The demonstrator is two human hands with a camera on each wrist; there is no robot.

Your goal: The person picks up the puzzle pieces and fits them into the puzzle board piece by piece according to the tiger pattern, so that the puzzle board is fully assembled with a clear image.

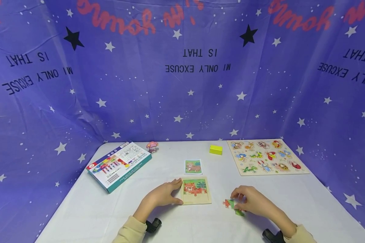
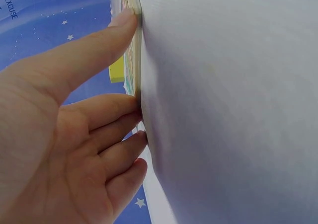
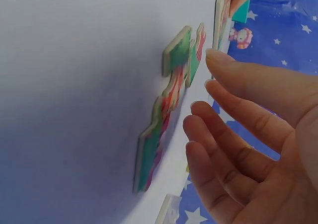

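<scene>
A small square wooden puzzle board [image 1: 196, 203], its upper part filled with a red tiger picture, lies on the white table. My left hand [image 1: 164, 195] rests against the board's left edge, thumb near the lower corner and fingers higher up; in the left wrist view the fingertips touch its side. Several loose puzzle pieces [image 1: 230, 203], red and green, lie to the board's right. Over them hovers my right hand [image 1: 253, 200], partly covering them. The right wrist view shows its thumb and fingers apart beside the jigsaw pieces [image 3: 174, 80], holding nothing.
Behind the board lies a picture card [image 1: 193, 166]. A yellow block [image 1: 216, 150] and a pink figurine [image 1: 152, 146] stand farther back. To the left is a flat toy box [image 1: 119, 165]; an insect peg puzzle [image 1: 266, 158] lies at the back right. A purple curtain [image 1: 182, 111] hangs behind the table.
</scene>
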